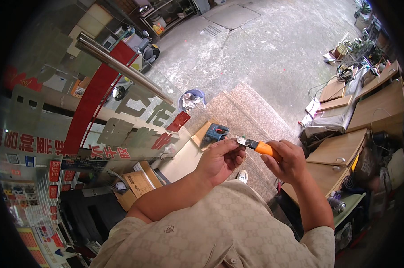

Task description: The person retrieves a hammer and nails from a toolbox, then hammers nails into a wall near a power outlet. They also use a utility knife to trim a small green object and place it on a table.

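An orange-handled utility knife (268, 149) is gripped in my right hand (287, 160), its blade pointing left. The blade reaches the fingertips of my left hand (222, 159), where thumb and forefinger are pinched together at a small dark and green piece too small to name. Whether the blade touches that piece I cannot tell. Beyond my left hand, a blue cordless power tool (217, 131) lies on a wooden board (199, 135).
A glass door with a steel handle (121, 67) and lettering stands at left. Behind the tool is a blue bin (192, 98) by stone steps (252, 107). Wooden cabinets (339, 150) line the right, with a spray can (336, 204). Cardboard boxes (140, 182) sit lower left.
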